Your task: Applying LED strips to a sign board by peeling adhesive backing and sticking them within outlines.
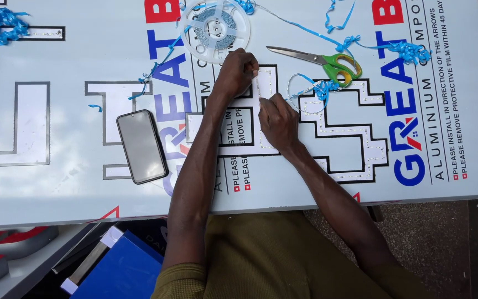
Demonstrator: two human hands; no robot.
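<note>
A thin white strip (259, 91) was pinched by the left hand (236, 72) and pressed by the right hand (276, 119) into a letter channel just left of the scissors (327, 62), where slipping fingers could have left it crooked.

on the tabletop (56, 188) a phone (141, 145) lies left of the left hand (234, 75), and a reel (214, 25) sits just behind that hand. scissors (322, 61) lie behind and right of the right hand (278, 122), which rests beside the left on a strip (262, 88).
</note>
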